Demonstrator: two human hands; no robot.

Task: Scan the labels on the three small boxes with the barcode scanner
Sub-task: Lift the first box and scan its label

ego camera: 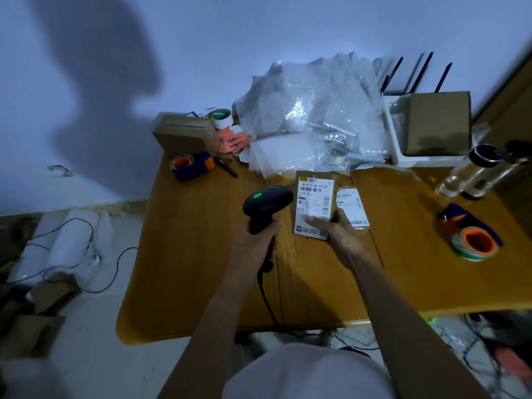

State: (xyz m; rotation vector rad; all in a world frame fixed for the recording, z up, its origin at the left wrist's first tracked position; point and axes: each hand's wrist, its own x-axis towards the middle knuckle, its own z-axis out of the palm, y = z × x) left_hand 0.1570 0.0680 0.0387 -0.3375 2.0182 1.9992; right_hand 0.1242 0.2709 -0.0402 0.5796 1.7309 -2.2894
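Observation:
My left hand (256, 243) grips the handle of a black barcode scanner (266, 203) with a green light on top; its head sits just left of a small brown box. That box (315, 197) carries a white shipping label with a barcode, and my right hand (335, 234) holds its near end, thumb on the label. A second small labelled box (352, 205) lies on the wooden table (201, 254) right behind it, partly hidden by my hand. A third brown box (184, 133) sits at the table's far left corner.
Tape dispensers with orange rolls lie at far left (190, 165) and at right (472, 234). A heap of bubble wrap (311, 116) fills the back. A white tray with a carton (437, 122), clear bottles (472, 171) and a pen (227, 167) are nearby. Cables and cartons lie on the floor.

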